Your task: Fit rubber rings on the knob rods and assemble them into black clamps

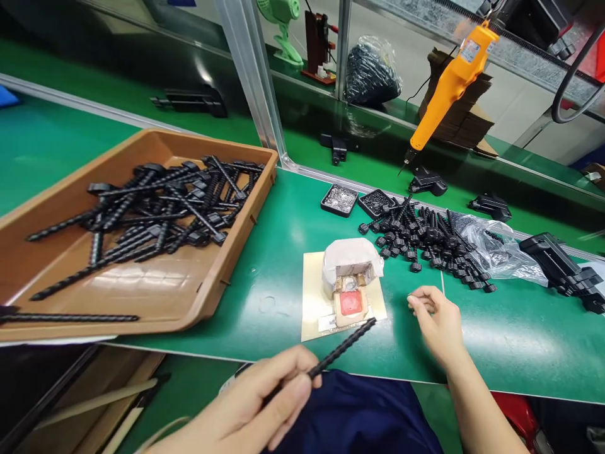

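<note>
My left hand (269,397) is wrapped round a black spiral-grooved rod (347,343), which points up and right over the table's front edge. The rod's other end is hidden in the hand. To the right, my right hand (437,318) hovers over the green table with thumb and forefinger pinched; whatever is between the tips is too small to make out. Between and beyond the hands sits a white-wrapped fixture (352,255) with a red pad (350,302) on a pale board (312,296). The rod's tip is just in front of the fixture.
A brown tray (212,296) of similar black rods (161,208) stands left. Behind the right hand lie a pile of black knobbed parts (430,236), a plastic bag (501,246) and small trays of screws (339,199). An orange electric screwdriver (449,88) hangs above.
</note>
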### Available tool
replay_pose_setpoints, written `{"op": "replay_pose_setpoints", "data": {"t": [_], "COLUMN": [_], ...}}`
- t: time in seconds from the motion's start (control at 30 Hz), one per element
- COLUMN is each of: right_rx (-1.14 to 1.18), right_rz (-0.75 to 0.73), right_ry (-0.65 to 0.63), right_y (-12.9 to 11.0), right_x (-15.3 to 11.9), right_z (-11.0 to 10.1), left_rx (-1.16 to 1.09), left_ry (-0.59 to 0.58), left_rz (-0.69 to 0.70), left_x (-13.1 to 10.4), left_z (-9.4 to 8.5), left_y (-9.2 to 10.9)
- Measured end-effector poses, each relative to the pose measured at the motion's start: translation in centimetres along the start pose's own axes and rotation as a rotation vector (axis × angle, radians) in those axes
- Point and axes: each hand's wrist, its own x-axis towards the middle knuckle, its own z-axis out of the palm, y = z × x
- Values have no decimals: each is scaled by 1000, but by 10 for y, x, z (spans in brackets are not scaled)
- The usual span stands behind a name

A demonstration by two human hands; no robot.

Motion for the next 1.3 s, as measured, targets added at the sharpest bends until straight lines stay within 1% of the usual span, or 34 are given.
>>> {"op": "replay_pose_setpoints", "data": {"t": [0.07, 0.1, 0.17, 0.23, 0.3, 0.37, 0.43, 0.5, 0.6, 0.73, 0.83, 0.97, 1.03, 1.1, 1.13, 1.17, 1.23, 1.3], "right_rx": [198, 326, 556, 637, 632, 640, 649, 636, 642, 724, 766, 789, 812, 817, 809, 808, 833, 840], "right_rz": [5, 4, -14, -58, -80, -48, -15, -40, -106, -47, -5, -1, -6, -17, -23, -30, -37, -39], "right_ry": [-32, -54, -109, -154, -156, -135, -144, -191, -270, -363, -443, -481, -455, -413, -413, -436, -533, -599], "right_y": [-26, -38, -56, -66, -68, -66, -63, -63, -63, -62, -59, -59, -60, -64, -66, -68, -72, -74], "right_x": [-13, -18, -26, -30, -30, -29, -28, -26, -21, -19, -21, -22, -21, -22, -23, -25, -29, -32], "right_z": [-1, -2, -3, -3, -3, -3, -5, -8, -12, -12, -11, -20, -21, -16, -10, -4, 7, 11], "left_rx": [-74, -93, -98, -88, -68, -28, 28, 81, 136, 184, 194, 164, 162, 163, 159, 152, 124, 63], "left_ry": [-92, -120, -127, -115, -104, -96, -85, -79, -104, -167, -197, -217, -241, -268, -282, -294, -320, -340], "left_rz": [-44, -55, -52, -43, -33, -20, -1, 21, 68, 154, 165, 154, 134, 111, 104, 104, 117, 93], "left_x": [13, 17, 20, 18, 16, 15, 15, 15, 15, 14, 13, 13, 15, 17, 18, 19, 20, 20], "left_z": [12, 16, 19, 18, 16, 14, 13, 12, 11, 10, 10, 9, 8, 9, 9, 10, 13, 14], "left_y": [14, 20, 28, 31, 31, 30, 29, 29, 27, 18, 13, 14, 17, 20, 22, 24, 27, 31]}}
